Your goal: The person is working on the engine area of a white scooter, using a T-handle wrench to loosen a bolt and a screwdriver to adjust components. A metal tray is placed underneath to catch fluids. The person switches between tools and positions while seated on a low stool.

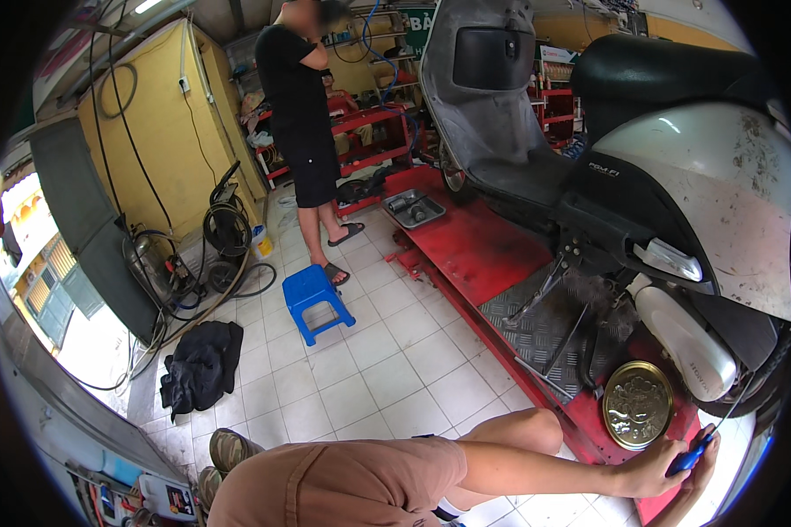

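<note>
At the lower right, my left hand (652, 470) is closed around the blue handle of a screwdriver (690, 457). Its thin metal shaft points up toward the scooter's rear wheel (756, 386); the tip is hard to make out. My right hand (701, 470) comes in from below, its fingers bent against the screwdriver near the front of the handle. Just left of the screwdriver lies a round gold tin lid (639, 406) with an embossed surface, several small pieces seeming to lie in it. The grey and white scooter (677, 202) stands above on a red lift platform (475, 255).
A metal tray (413, 209) with dark parts sits on the platform's far end. On the tiled floor are a blue plastic stool (316, 299) and a dark cloth (204, 364). Another person (294, 105) stands beyond the stool. A compressor with hoses (154, 268) is at left.
</note>
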Demonstrator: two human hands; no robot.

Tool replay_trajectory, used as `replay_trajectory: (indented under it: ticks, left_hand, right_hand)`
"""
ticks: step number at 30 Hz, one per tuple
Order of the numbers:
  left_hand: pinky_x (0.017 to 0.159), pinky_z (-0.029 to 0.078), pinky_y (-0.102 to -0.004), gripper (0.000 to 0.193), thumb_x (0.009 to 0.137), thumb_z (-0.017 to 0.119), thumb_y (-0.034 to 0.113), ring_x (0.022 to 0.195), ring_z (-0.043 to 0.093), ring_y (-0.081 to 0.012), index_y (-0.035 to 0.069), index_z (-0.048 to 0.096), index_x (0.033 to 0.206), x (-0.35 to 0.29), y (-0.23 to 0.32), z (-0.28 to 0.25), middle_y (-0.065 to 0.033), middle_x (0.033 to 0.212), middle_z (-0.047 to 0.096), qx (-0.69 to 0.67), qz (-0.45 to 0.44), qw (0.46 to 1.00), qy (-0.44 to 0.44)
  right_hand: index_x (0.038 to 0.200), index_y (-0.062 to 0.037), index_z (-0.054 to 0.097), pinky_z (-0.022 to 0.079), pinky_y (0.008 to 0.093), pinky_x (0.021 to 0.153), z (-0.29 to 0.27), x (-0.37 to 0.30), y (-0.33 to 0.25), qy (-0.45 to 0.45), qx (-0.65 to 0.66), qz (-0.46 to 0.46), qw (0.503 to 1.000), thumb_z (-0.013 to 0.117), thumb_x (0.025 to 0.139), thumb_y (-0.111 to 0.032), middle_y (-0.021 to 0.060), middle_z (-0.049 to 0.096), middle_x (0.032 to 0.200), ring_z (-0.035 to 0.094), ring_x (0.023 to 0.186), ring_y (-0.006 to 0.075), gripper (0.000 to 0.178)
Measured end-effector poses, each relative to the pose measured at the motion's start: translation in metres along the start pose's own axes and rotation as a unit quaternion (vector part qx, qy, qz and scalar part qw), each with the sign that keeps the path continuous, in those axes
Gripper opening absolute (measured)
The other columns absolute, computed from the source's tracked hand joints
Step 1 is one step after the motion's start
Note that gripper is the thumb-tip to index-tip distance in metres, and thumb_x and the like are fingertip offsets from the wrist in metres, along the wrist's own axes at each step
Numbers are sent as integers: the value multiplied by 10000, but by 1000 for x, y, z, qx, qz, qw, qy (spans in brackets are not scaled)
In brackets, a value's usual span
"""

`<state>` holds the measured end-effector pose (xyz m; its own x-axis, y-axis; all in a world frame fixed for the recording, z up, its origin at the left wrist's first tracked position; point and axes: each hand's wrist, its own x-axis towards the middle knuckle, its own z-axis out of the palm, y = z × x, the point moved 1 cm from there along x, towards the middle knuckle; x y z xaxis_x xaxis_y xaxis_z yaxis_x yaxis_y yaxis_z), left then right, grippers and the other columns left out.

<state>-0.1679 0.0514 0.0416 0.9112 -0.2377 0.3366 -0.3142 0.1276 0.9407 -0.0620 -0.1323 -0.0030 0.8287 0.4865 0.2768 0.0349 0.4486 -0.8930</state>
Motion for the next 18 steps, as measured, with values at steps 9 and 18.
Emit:
replay_trajectory:
  ticks: [9,18]
  left_hand:
    - [440,414,-240,201,977,479,225,507,516,-87,27,456,945,6,-8,3,-23,667,517,-170,-108,979,-42]
    - [482,423,-244,195,981,466,271,561,512,-89,77,444,983,11,-38,12,-21,743,500,-254,-243,934,-62]
  right_hand:
    - [1232,-94,504,334,200,638,-5,2,7,148,91,16,985,555,931,-395,-16,549,909,432,717,65,429]
    - [1391,-172,431,314,368,994,-83,56,-16,332,-193,-101,918,513,925,-459,26,506,1297,487,1172,186,553]
